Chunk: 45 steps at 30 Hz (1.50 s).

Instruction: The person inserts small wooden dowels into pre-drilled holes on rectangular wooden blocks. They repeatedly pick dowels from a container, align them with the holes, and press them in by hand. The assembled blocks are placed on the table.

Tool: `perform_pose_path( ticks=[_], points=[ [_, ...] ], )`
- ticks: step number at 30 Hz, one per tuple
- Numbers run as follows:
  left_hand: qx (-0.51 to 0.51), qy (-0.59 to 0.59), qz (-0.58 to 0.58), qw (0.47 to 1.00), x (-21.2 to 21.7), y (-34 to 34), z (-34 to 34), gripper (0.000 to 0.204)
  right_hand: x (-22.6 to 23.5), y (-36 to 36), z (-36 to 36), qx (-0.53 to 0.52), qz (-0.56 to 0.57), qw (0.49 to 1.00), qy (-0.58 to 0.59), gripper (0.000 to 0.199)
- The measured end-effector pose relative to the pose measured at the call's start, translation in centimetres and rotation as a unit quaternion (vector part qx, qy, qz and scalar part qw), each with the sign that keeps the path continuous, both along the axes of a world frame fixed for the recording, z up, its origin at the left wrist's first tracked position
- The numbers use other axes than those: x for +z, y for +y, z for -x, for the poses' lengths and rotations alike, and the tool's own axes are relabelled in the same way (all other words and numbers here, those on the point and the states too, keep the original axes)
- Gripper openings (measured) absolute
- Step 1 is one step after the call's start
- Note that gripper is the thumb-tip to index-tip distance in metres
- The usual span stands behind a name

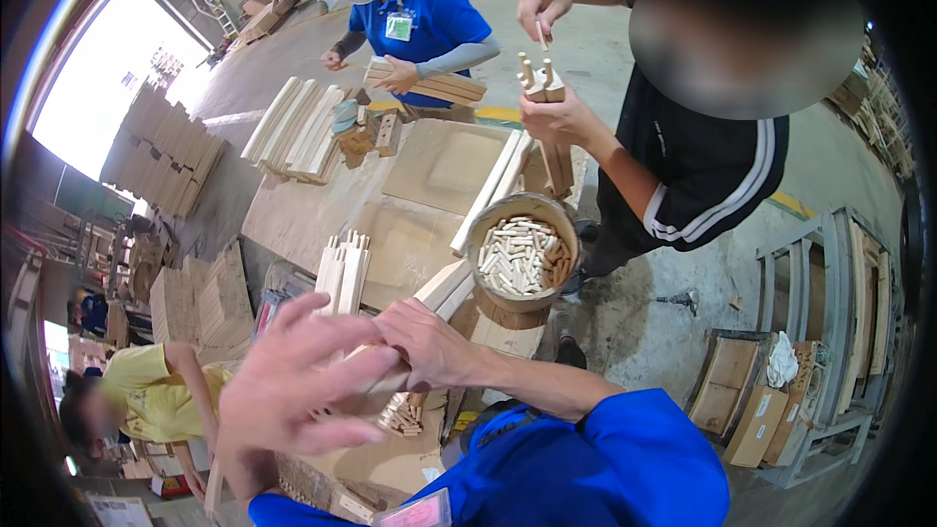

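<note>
1. Our left hand (278,371) spreads its fingers, gripping nothing we can see; our right hand (429,344) curls beside it, around what we cannot tell.
2. Bars (342,278) sit just beyond on the bench (303,210), pegged ends pointing away from us.
3. Farther right, the tub (527,205) of pegs (522,259) stands nearer our right hand.

You are in a woodworking workshop, or maybe in a small factory hall. To your left there are high stacks of cut boards (161,156), and on the worktable (307,213) before you there are pale wooden bars (342,275) with pegs in their ends. A round tub (512,304) is full of short dowels (522,254). The floor (644,278) looks like concrete, and strong daylight enters by a wide doorway (93,54). Near you, a co-worker in a blue shirt (429,15) also holds wooden pieces (454,88).
</note>
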<state>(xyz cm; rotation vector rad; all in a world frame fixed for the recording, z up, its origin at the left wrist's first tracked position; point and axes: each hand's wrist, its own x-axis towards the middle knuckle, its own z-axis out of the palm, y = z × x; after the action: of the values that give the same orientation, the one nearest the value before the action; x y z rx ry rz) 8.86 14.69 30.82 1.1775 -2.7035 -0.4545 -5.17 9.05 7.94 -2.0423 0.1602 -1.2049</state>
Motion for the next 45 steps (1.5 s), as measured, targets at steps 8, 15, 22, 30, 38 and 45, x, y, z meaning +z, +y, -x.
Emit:
perform_pose_path(
  ticks=[8,15,22,30,38,45],
  points=[
    [0.161,0.203,-0.034,0.965,-18.0,-18.3,3.8,0.014,0.6,-0.5,11.1,0.07,-0.179,0.97,-0.146,0.05],
    [0.08,-0.242,-0.026,0.967,-36.5,-24.5,11.2,0.019,-4.7,1.1,13.7,0.008,-0.197,0.976,-0.089,0.062],
    [0.094,-0.224,-0.044,0.969,-37.8,-24.0,11.7,0.022,-10.4,0.4,14.5,-0.103,-0.242,0.965,-0.008,0.078],
    [0.238,0.351,-0.207,0.881,-27.1,-17.0,9.8,0.023,-8.5,-0.1,13.8,-0.118,-0.265,0.957,-0.007,0.082],
    [0.14,0.344,-0.03,0.928,-17.8,-6.1,6.6,0.012,-7.9,-0.9,10.9,-0.102,-0.252,0.961,0.045,0.072],
    [0.157,0.179,0.109,0.965,-17.1,-4.6,6.7,0.009,-7.1,-0.8,9.4,-0.108,-0.239,0.963,0.07,0.072]
  ],
)
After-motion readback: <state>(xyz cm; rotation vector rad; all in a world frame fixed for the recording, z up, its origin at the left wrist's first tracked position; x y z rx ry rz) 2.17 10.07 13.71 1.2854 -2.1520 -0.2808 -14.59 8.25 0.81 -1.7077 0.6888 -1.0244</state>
